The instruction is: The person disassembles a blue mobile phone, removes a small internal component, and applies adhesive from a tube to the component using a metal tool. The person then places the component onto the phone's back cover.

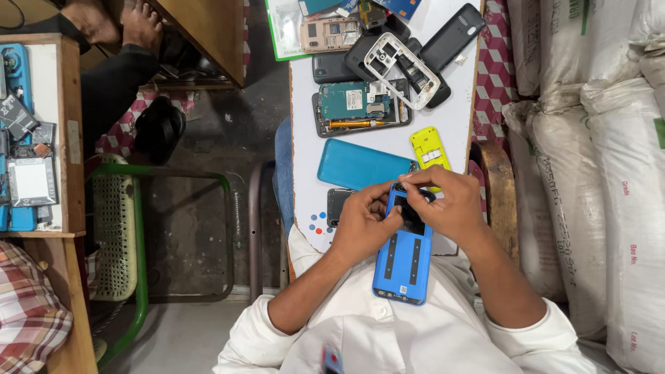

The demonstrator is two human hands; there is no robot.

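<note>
At the far left a wooden bench (69,138) carries blue phone parts (17,76) and a silvery rectangular piece (31,181); another person's bare feet (114,21) rest above it. A green-framed chair (131,235) with a pale mesh back stands on the floor beside it, and a black sandal (159,128) lies near the chair.

In the middle a white desk (450,118) holds a scatter of opened phones. A teal back cover (360,165) lies just above the hands, a small dark phone body (337,202) sits partly under the left hand, and farther up lies an opened phone with a teal circuit board (357,104). A white phone frame (402,61) rests on dark housings, with a black back cover (454,31) tilted beside it.

The person's left hand (364,225) grips the left edge of a blue phone back cover (403,260), fingers curled around it. This cover is held over the lap, its top end at the desk's near edge. The right hand (450,201) closes on the cover's top end, its fingers (415,181) pinching at the camera opening. A yellow keypad piece (429,147) lies just above the right hand.

At the far right white woven sacks (603,173) are stacked.
</note>
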